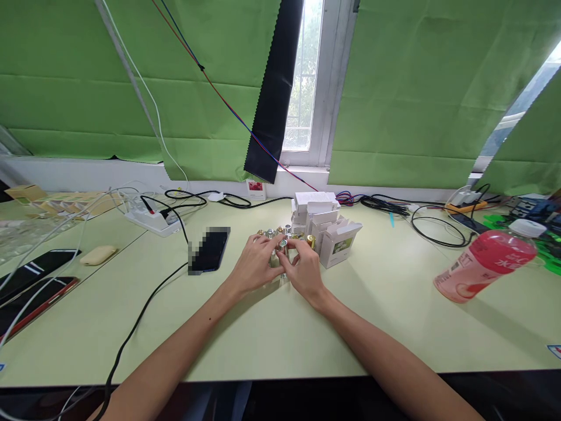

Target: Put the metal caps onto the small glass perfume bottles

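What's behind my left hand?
Behind your left hand, small silver- and gold-topped containers show, with white boxes to their right. The hand hides their lower parts, so I can't count them exactly.

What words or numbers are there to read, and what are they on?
"水": on the pink bottle; its other writing is too blurred.
Front white box: print too small to read.
Small card by the wall: too small.
Right-edge sticker: unreadable.

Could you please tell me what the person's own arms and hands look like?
The left hand and right hand are both bare, with no gloves visible. The left forearm and right forearm are slender and uncovered, with no sleeve, watch or bracelet in view.
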{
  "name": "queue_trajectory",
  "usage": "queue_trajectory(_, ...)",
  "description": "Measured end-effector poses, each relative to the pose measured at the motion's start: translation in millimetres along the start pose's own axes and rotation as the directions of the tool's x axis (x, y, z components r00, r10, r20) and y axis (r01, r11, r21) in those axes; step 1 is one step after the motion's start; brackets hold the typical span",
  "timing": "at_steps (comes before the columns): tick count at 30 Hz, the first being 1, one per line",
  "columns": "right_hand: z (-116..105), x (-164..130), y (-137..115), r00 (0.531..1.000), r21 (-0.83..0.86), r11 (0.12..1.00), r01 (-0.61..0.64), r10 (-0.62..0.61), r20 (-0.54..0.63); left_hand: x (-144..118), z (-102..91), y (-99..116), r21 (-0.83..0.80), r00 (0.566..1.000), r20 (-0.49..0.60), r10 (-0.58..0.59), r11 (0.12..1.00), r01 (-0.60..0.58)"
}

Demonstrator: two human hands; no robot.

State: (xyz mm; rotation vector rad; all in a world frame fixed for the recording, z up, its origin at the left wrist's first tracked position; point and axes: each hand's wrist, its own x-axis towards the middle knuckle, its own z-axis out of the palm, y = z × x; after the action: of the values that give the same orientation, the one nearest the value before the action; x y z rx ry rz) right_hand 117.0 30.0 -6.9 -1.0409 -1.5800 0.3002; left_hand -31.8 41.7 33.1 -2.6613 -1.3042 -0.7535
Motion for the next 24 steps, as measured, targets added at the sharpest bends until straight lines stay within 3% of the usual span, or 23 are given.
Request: queue_trajectory(24, -0.6, -0.4, -2.2, 0.999, 0.047, 0.998, -0.048, 0.048, 0.006, -0.2, 0.2, 0.3, 0.003, 1.000, 0.007, -0.007, 1.000, 0.007)
